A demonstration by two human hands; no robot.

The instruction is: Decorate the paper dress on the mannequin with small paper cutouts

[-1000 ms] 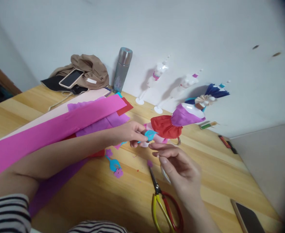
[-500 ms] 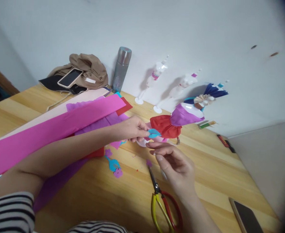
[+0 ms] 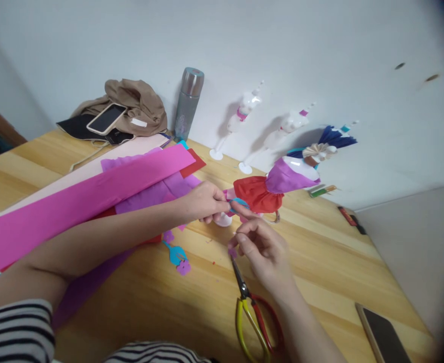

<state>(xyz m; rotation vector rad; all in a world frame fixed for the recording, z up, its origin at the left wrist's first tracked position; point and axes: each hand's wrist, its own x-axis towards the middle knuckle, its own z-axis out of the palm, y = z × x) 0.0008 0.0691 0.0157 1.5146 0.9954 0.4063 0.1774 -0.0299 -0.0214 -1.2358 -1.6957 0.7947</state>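
Observation:
My left hand (image 3: 202,202) pinches a small blue paper piece (image 3: 239,203) just in front of a doll stand dressed in a red paper skirt (image 3: 257,194) and purple top (image 3: 288,177). My right hand (image 3: 261,247) is below it, index finger stretched up to touch the blue piece, other fingers curled. Scissors (image 3: 254,315) with yellow and red handles lie on the wooden table under my right wrist. A blue and purple paper flower cutout (image 3: 178,256) lies near my left forearm.
Long pink and purple crepe paper sheets (image 3: 85,199) cover the table's left. At the back stand a grey flask (image 3: 187,103), two bare white doll stands (image 3: 240,121), a brown cloth with a phone (image 3: 106,118). Another phone (image 3: 384,335) lies at the near right.
My right hand has risen and its index finger now touches the blue piece; my left hand has kept its pinch, nearly still beside the red skirt.

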